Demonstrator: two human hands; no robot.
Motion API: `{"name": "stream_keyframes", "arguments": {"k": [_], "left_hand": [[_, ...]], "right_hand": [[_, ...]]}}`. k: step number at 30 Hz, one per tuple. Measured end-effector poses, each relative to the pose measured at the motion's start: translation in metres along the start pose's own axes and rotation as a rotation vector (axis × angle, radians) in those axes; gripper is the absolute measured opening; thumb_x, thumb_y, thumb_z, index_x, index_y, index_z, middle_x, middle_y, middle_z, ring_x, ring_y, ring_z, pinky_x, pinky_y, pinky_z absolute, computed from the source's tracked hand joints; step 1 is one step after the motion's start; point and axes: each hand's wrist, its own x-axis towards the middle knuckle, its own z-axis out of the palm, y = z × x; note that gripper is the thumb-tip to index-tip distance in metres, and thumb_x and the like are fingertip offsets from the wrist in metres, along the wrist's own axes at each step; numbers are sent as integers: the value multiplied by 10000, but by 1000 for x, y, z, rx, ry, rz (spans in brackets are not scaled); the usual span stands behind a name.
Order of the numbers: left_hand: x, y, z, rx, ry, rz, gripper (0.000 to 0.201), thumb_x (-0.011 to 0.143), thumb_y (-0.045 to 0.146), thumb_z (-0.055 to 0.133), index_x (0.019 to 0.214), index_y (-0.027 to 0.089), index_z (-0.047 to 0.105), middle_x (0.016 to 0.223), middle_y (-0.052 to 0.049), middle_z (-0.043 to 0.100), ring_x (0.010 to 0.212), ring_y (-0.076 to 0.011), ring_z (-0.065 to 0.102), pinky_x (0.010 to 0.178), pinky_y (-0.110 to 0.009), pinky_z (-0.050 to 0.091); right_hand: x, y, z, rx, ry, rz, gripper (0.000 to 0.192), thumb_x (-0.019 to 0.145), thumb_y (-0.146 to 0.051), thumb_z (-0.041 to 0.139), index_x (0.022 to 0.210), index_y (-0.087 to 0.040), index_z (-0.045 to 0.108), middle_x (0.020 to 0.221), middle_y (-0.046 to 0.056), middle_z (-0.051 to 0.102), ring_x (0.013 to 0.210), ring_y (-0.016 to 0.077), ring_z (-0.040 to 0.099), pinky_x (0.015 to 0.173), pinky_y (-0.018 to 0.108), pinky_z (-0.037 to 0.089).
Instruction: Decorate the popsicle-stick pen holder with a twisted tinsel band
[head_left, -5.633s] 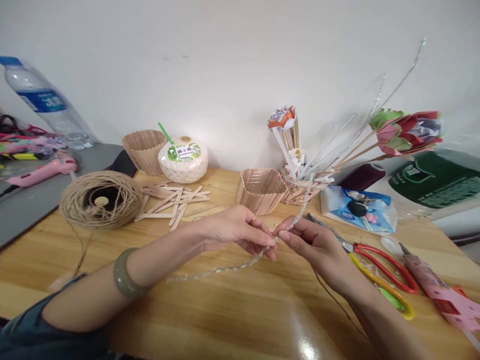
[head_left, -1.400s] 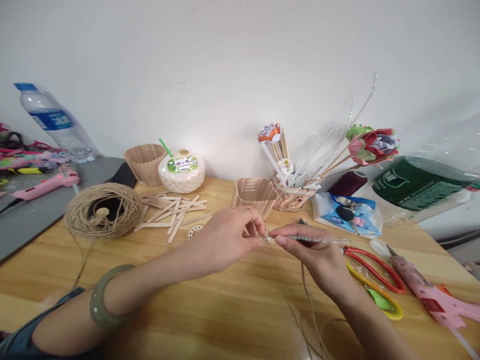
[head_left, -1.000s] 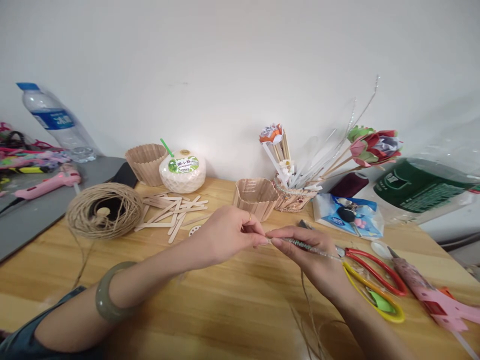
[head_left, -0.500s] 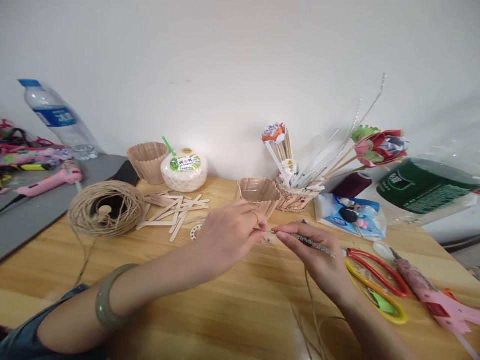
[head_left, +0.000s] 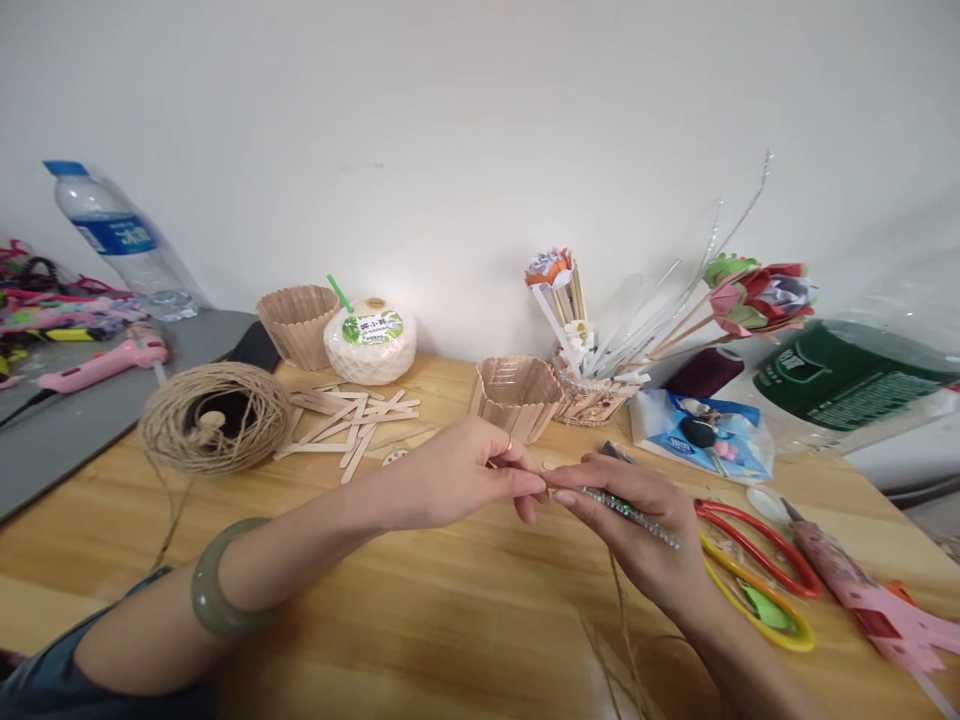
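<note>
My left hand [head_left: 480, 478] is closed in a pinch, its fingertips meeting those of my right hand above the wooden table [head_left: 420, 620]. What the left fingers pinch is too small and covered to make out. My right hand [head_left: 637, 510] is closed around a slim glittery tool [head_left: 630, 512], whose sparkling handle slants back across the hand; its tip is hidden between the fingers. Strands of brown twine [head_left: 621, 600] hang or lie below the right hand. Just behind the hands stands an open, stick-walled box [head_left: 517, 395].
Left are a twine ball [head_left: 217, 420], loose craft sticks [head_left: 364, 425], another stick-walled cup [head_left: 300, 325] and a wrapped coconut [head_left: 370, 342]. Right are scissors [head_left: 780, 550], a pink glue gun [head_left: 862, 590], a blue packet [head_left: 705, 435] and paper flowers [head_left: 761, 295]. A bottle [head_left: 124, 240] stands far left.
My left hand has turned, its thumb and lower fingers showing more, and its fingertips have moved right against the right hand's. My right hand has dropped slightly with the glittery tool.
</note>
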Motion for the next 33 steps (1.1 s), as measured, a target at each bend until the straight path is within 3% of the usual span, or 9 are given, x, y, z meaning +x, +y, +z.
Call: {"name": "stream_keyframes", "arguments": {"k": [10, 16, 19, 22, 25, 29, 33], "left_hand": [[-4, 4, 3, 43, 204, -14, 48, 695, 203, 651, 711, 168, 678, 689, 15, 676, 654, -117, 592, 612, -213, 417], [-4, 1, 10, 371, 448, 249, 98, 725, 94, 601, 681, 151, 667, 731, -25, 651, 741, -148, 590, 700, -267, 416], [-4, 2, 7, 362, 362, 155, 105, 703, 166, 653, 807, 163, 669, 853, -40, 675, 837, -184, 592, 752, -301, 418], [-3, 3, 2, 119, 132, 34, 311, 705, 333, 664, 980, 188, 646, 979, -40, 681, 896, -191, 600, 771, -295, 435], [-1, 0, -2, -27, -26, 24, 270, 799, 386, 535, 830, 170, 693, 825, -28, 708, 786, -161, 618, 725, -259, 439], [1, -3, -2, -12, 58, -3, 239, 763, 352, 572, 688, 159, 691, 677, -13, 690, 653, -137, 591, 649, -238, 426], [0, -2, 0, -30, 169, -33, 108, 697, 260, 637, 699, 167, 690, 664, 3, 678, 639, -127, 574, 602, -218, 413]], "right_hand": [[3, 0, 1, 162, 100, 111, 172, 705, -129, 677, 795, -266, 731, 720, -12, 730, 632, 138, 661, 568, 212, 539], [2, 2, 2, 187, 134, 203, 155, 728, -177, 665, 798, -297, 733, 764, -24, 741, 698, 149, 680, 626, 222, 551], [3, 1, 1, 176, 149, 180, 156, 728, -166, 663, 786, -293, 732, 760, -26, 740, 692, 151, 678, 623, 228, 550], [4, 0, -1, 146, 146, 134, 150, 739, -154, 649, 785, -270, 732, 756, -7, 737, 672, 163, 668, 608, 255, 545], [5, -2, -2, 121, 103, 87, 165, 754, -142, 632, 805, -266, 728, 727, -6, 728, 622, 148, 643, 574, 246, 524], [4, -3, -2, 71, 82, 137, 126, 745, -182, 641, 818, -251, 718, 732, 3, 706, 608, 135, 611, 536, 225, 487], [2, -2, -2, 66, 69, 273, 232, 717, -256, 670, 948, -245, 671, 568, -44, 527, 436, 72, 430, 375, 170, 333]]}}
